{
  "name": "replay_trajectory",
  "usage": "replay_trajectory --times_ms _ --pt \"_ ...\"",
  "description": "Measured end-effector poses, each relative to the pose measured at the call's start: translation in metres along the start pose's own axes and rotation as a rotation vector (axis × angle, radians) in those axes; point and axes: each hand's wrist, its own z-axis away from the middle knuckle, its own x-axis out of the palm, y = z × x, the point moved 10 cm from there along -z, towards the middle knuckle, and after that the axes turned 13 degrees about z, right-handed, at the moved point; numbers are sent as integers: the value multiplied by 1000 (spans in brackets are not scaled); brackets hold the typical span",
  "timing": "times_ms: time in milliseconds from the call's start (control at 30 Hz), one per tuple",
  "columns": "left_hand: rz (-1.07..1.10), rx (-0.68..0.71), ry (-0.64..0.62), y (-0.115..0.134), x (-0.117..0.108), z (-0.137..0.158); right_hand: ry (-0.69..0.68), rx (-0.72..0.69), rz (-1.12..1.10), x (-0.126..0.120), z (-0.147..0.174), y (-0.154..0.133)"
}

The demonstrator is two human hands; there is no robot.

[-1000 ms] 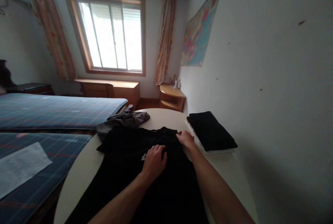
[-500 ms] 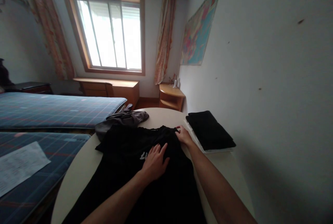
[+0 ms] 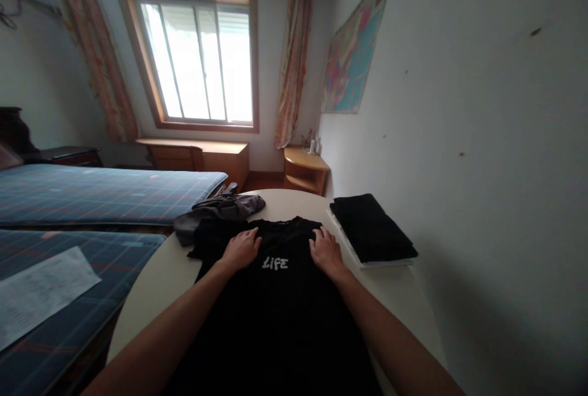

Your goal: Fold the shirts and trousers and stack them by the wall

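A black T-shirt (image 3: 280, 316) with pale lettering on its chest lies spread on the round cream table (image 3: 151, 279), collar toward the far side. My left hand (image 3: 242, 249) rests on the shirt's left shoulder, its fingers stretched out over the cloth. On the opposite shoulder lies my right hand (image 3: 327, 251), fingers apart and slightly bent, touching the fabric. The sleeve under the right hand is out of sight, while the left sleeve sticks out beside a dark grey crumpled cloth item (image 3: 188, 224).
Folded black clothing (image 3: 372, 227) sits on a white layer at the table's right, close to the wall. Plaid mattresses (image 3: 110, 190) stand along the left, one bearing a paper sheet (image 3: 46, 292). A desk (image 3: 225, 154) and corner shelf (image 3: 305, 160) are beyond.
My left hand has moved left from the chest to the left shoulder, uncovering the lettering. My right hand has come nearer from the collar's right end. The shirt's right side is now folded inward.
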Motion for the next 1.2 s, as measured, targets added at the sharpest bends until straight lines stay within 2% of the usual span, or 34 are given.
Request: replay_trajectory --times_ms 100,200,400,567,700,800,933,1033,1200 --pt "31 12 12 -15 -9 -1 -103 -120 28 14 31 -19" --pt "55 46 67 -20 -17 10 -160 -171 41 24 44 -20" --pt "-52 75 205 -18 -34 35 -181 -218 81 34 13 -7" --pt "-222 -78 341 -22 -64 64 -106 -268 131 22 1 -11" --pt "-310 -202 285 -42 -73 90 15 -246 123 2 21 -23" --pt "-331 -263 200 -59 -70 104 -49 -173 81 6 42 -24" --pt "-312 -203 107 -60 -62 107 -147 -165 69 20 57 -21" --pt "-279 -176 64 -55 -57 103 -140 -180 67 23 52 -13" --pt "-278 -153 86 -46 -52 88 -149 -151 68 26 29 2"
